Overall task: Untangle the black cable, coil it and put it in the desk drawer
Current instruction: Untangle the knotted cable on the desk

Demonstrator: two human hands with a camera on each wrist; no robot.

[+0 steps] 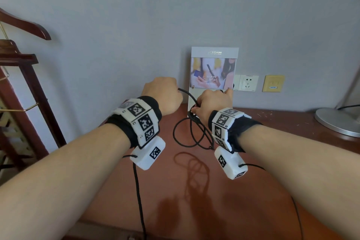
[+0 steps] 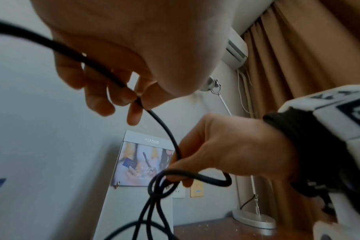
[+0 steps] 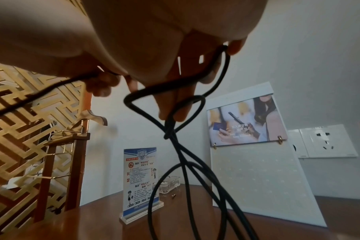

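I was looking at a hotel room: a hotel-group placard leaned on the wall behind the wooden table, a valet stand with hanger stood left, and a notice card sat beside a glass ashtray.

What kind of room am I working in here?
Probably a hotel room: a hotel-branded card board leans on the wall, a notice stand sits on the wooden desk, and a valet clothes stand is beside it.
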